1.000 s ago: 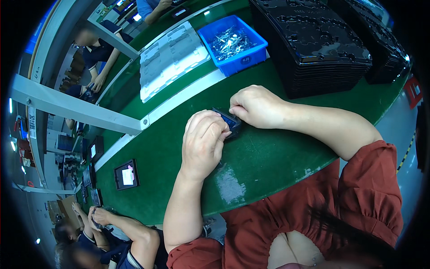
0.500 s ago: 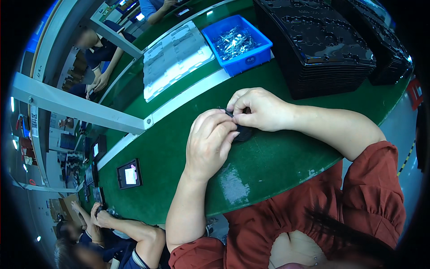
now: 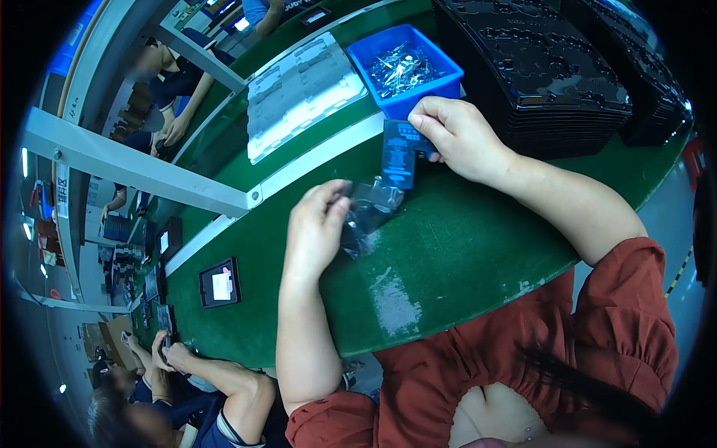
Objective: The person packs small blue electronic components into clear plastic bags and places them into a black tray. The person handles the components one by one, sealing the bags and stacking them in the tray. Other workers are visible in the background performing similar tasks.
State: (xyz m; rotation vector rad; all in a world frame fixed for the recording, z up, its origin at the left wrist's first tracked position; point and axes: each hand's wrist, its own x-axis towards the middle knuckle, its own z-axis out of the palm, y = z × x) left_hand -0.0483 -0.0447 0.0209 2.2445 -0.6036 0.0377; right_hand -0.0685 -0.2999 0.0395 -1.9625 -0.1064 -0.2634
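My right hand (image 3: 464, 138) pinches a flat, dark blue L-shaped piece with pale print (image 3: 399, 160) by its upper right part, holding it up above the green table. To its lower left, my left hand (image 3: 314, 228) is closed on a crumpled, shiny see-through plastic bag (image 3: 366, 216). The bag's right end comes close to the lower edge of the blue piece; whether they touch I cannot tell.
Beyond my right hand stands a blue bin (image 3: 418, 101) of small shiny metal parts. Stacked black plastic trays (image 3: 553, 67) are at the right, a grey moulded tray (image 3: 299, 97) at the far side. A small black tray (image 3: 219, 284) lies left. Metal frame bars (image 3: 149, 168) and co-workers are further left.
My hands were together over a dark item and have moved apart. The right hand has risen with the blue piece; the left has drawn left and down with the plastic bag.
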